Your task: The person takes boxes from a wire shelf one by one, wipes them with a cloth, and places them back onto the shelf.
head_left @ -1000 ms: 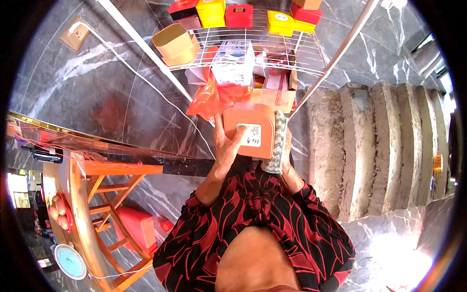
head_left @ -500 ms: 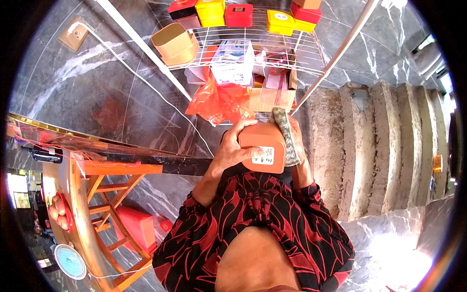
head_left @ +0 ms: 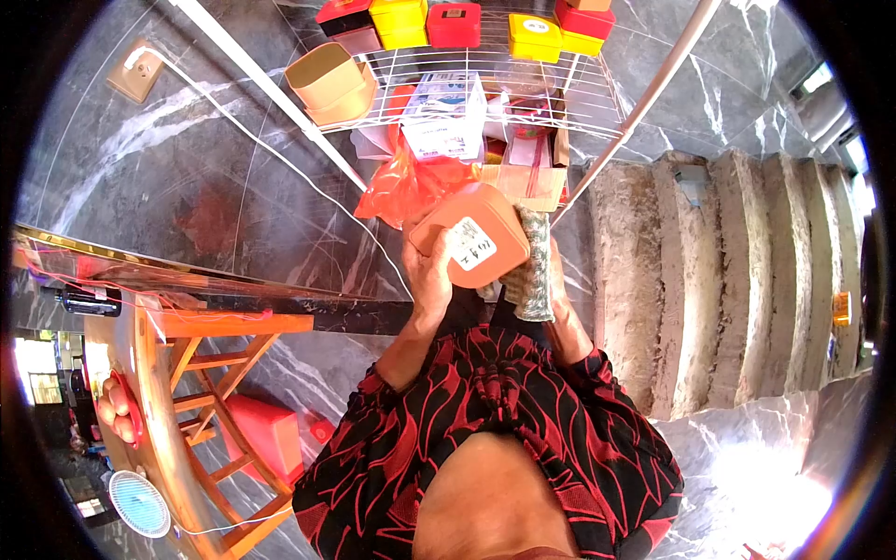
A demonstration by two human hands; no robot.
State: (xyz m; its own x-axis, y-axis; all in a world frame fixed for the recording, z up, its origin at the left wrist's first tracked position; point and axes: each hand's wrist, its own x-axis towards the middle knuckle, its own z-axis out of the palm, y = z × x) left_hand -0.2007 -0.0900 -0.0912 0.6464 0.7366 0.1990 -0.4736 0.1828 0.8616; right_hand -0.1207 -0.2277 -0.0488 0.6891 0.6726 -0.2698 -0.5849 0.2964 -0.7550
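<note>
An orange box (head_left: 495,219) with rounded corners and a white label with handwriting is in my left hand (head_left: 429,280), the thumb lying over the label's edge. To its right, my right hand (head_left: 557,289) holds a long greenish-white patterned packet (head_left: 535,266) upright; most of its fingers are hidden behind the packet. The box's right corner is beside the packet's upper part. A red plastic bag (head_left: 406,187) lies just beyond the box, at the rack.
A white wire rack (head_left: 504,75) ahead bears red and yellow boxes (head_left: 455,25), an open tan container (head_left: 331,84), a white printed box (head_left: 443,121) and a cardboard box (head_left: 523,184). Concrete steps (head_left: 686,280) rise at right; a wooden chair (head_left: 224,322) stands at left.
Since half a second ago, my left hand has moved forward and left with the orange box, which has tilted. The packet has come slightly left and stands straighter, in my right hand.
</note>
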